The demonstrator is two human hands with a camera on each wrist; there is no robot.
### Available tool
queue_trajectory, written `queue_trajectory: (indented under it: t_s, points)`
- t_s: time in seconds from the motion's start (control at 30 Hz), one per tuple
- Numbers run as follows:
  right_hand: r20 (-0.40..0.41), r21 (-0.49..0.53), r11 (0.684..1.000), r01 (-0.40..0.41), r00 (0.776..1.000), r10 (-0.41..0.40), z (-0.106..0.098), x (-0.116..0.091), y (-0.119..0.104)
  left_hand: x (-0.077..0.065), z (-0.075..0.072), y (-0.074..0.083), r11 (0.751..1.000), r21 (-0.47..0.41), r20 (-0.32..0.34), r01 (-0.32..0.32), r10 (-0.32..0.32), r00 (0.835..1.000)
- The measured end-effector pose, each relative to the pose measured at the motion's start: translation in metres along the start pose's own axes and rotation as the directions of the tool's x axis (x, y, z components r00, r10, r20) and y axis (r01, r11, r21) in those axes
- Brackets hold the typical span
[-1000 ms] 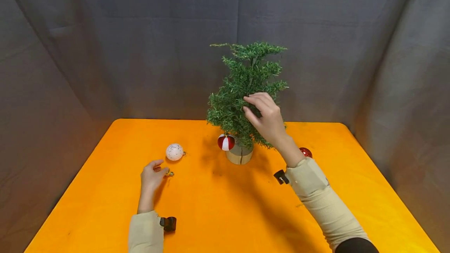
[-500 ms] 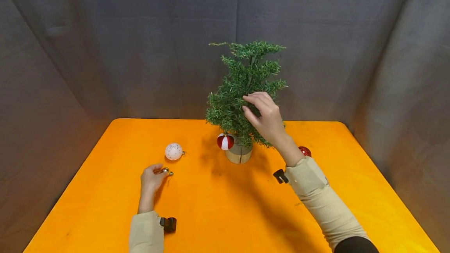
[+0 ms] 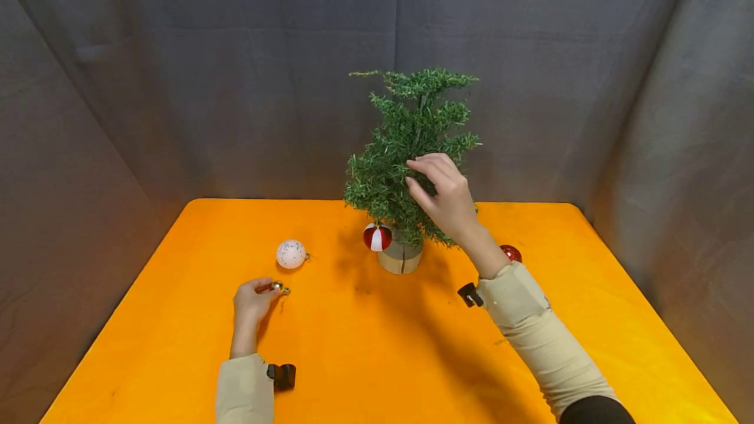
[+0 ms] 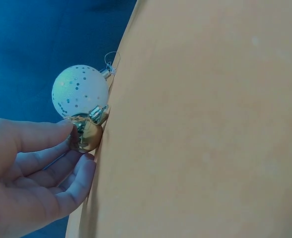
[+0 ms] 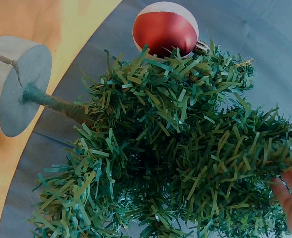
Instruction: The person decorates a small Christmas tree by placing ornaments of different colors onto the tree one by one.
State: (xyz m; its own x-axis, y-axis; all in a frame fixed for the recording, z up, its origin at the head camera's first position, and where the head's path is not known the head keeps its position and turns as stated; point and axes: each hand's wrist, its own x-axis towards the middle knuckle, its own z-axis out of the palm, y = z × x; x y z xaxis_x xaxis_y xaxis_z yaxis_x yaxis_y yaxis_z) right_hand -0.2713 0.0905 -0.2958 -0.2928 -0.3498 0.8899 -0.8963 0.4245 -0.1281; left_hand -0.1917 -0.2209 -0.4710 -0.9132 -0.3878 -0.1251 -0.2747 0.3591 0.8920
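Note:
My left hand point(image 3: 250, 306) is low over the left of the table, pinching a small gold bauble point(image 4: 90, 138) between thumb and fingers. Its cap points away from the palm. Just beyond it lies a white speckled bauble point(image 3: 291, 254) with a wire loop. At the front of a small artificial Christmas tree point(image 3: 394, 136), my right hand point(image 3: 450, 201) curls its fingers and thumb around a branch tip point(image 5: 280, 153). A red and white striped bauble point(image 3: 377, 237) hangs from a low branch on the left.
The tree stands on a round wooden base point(image 3: 391, 262) on an orange table point(image 3: 341, 358). A red bauble point(image 3: 510, 253) is partly hidden behind my right forearm. Grey curtains point(image 3: 283, 84) close off the back and both sides.
My left fingers have shifted around the gold bauble, so more of it shows from above. The right hand has kept its place at the tree.

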Motion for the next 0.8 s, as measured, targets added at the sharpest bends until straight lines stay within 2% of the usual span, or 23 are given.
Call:
queue_trajectory:
  t_s: [0.5, 0.63, 0.8]
  points:
    - [0.011, -0.012, 1.0, -0.004, 1.0, 0.005, -0.0019, 0.0009, -0.0004, 0.0009, 0.0013, 0.0, 0.999, -0.044, -0.039, 0.002, -0.003, 0.999]
    - [0.012, -0.016, 1.0, 0.0, 1.0, 0.001, -0.002, 0.0007, -0.0012, -0.0012, 0.0031, 0.0006, 0.996, -0.089, -0.082, 0.012, -0.02, 0.996]
    - [0.016, -0.014, 1.0, 0.01, 1.0, -0.009, -0.0007, 0.0, -0.0018, -0.0059, 0.006, 0.0002, 0.987, -0.158, -0.099, 0.033, -0.049, 0.994]
